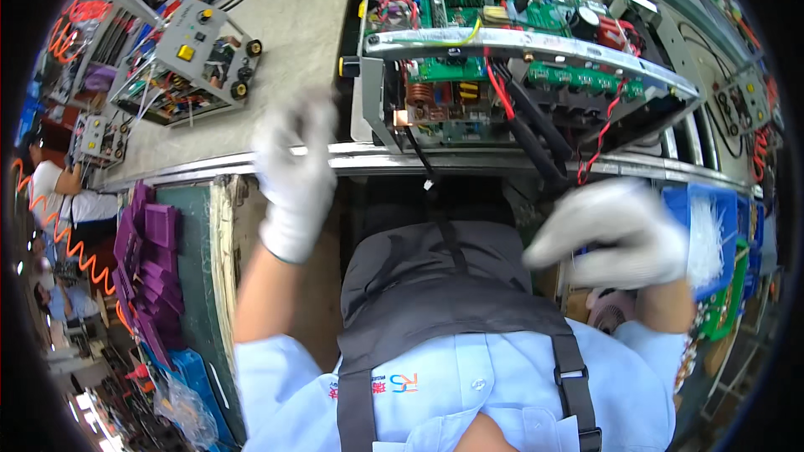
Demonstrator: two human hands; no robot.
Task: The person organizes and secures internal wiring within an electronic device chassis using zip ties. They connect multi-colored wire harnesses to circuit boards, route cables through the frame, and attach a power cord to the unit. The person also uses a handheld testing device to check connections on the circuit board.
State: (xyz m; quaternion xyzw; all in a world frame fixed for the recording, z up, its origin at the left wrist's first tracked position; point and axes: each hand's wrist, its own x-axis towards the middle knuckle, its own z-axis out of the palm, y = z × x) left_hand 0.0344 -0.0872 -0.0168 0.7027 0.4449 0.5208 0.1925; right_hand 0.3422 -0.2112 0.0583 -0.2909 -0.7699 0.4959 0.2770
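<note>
My left hand [295, 180], in a white glove, is raised over the front edge of the workbench, left of an opened electronic unit [536, 52]. Motion smears its fingertips, so whether they hold anything is unclear. My right hand [624, 234], gloved too, hovers in front of the unit's right side, beside a blue bin [702, 278]. Its fingers reach leftward with a gap between them, and nothing shows in them. The unit has a metal frame with green circuit boards and copper coils. Thick black cables [536, 121] and a twisted red wire [605, 138] hang over its front.
Another opened unit [188, 63] with a grey panel stands on the bench to the left. Purple plastic trays [151, 264] are stacked below it. White strips fill the blue bin at right, near a green bin [730, 301]. Farther left, a person [67, 192] sits by more equipment.
</note>
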